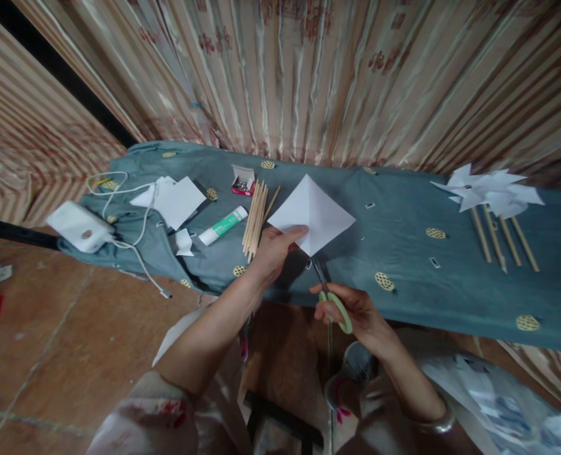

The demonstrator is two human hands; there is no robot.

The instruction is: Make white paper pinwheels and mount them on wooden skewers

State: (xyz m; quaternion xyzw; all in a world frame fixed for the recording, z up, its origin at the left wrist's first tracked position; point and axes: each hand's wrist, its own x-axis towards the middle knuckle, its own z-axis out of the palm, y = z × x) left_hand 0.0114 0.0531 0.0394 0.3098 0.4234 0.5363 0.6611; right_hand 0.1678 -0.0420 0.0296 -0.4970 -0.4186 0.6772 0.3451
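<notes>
A square sheet of white paper (321, 212) with a crease down its middle is held corner-down over the table. My left hand (277, 248) grips its lower left edge, thumb on top and the other fingers underneath. In my right hand (351, 308) is a pair of scissors (338, 308) with pale green handles, fingers through the loops. The scissor blades point up at the paper's bottom corner; whether they touch it I cannot tell. Just left of the paper lies a bundle of wooden sticks (256, 218), beside a green and white glue stick (223, 225).
Behind the sticks stands an open red box (243, 181) of small metal pieces. Further left are stacked paper squares (180, 201), a paper scrap (184, 242) and a white power bank (80, 227) with a cable. White paper pinwheels (493, 189) on sticks lie far right. A curtain (285, 82) hangs behind.
</notes>
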